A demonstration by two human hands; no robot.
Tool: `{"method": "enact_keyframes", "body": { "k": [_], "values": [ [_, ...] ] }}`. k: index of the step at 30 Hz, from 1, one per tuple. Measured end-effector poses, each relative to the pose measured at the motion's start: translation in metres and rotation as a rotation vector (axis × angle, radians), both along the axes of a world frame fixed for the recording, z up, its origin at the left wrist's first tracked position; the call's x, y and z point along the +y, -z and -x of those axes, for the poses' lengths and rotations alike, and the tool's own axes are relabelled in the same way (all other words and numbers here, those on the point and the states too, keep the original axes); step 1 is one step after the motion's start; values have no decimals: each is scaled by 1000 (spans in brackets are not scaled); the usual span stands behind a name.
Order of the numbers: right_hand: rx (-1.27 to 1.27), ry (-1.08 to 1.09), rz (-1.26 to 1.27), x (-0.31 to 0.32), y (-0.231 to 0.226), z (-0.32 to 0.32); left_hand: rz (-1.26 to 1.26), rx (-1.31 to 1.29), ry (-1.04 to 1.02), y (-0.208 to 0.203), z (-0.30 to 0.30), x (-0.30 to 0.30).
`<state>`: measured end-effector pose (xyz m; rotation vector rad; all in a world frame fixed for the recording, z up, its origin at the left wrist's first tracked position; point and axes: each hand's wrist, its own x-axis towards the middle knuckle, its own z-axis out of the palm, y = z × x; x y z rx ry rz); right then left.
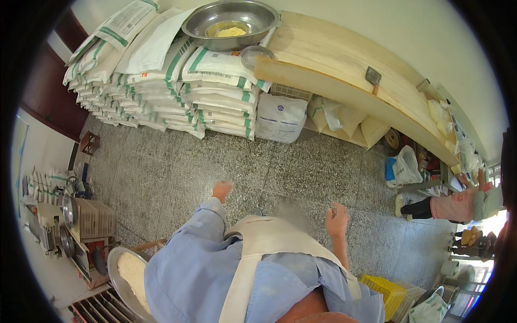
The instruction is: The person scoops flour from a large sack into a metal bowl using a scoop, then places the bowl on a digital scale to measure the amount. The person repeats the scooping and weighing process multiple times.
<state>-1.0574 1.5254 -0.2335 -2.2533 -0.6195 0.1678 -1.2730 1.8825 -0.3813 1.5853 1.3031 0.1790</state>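
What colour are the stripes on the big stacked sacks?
Green stripes on white sacks, clearest in the head view.

Two metal basins (231,21), one yellow crate (383,290)

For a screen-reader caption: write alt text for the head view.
Seen from above, a person in a light blue shirt and cream apron stands on a speckled stone floor, left hand and right hand both empty and raised. Ahead are stacked white sacks, topped by a metal basin, beside a long wooden workbench.
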Motion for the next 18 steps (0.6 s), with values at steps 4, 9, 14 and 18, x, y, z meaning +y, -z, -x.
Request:
{"method": "enact_keyframes", "body": {
  "k": [4, 9, 14, 18],
  "values": [
    [10, -45, 28, 33, 4, -28, -16, -42, -55, -12, -48, 35],
    [2, 0, 20, 56, 20, -102, -136, -140, -91, -27, -147, 75],
    [-14, -43, -8, 99, 17, -200, -207, -387, -221, -82, -226, 144],
    [-128, -129, -75, 151, -17, -261, -231, -637, -343, -167, -260, 210]
  ]
}}
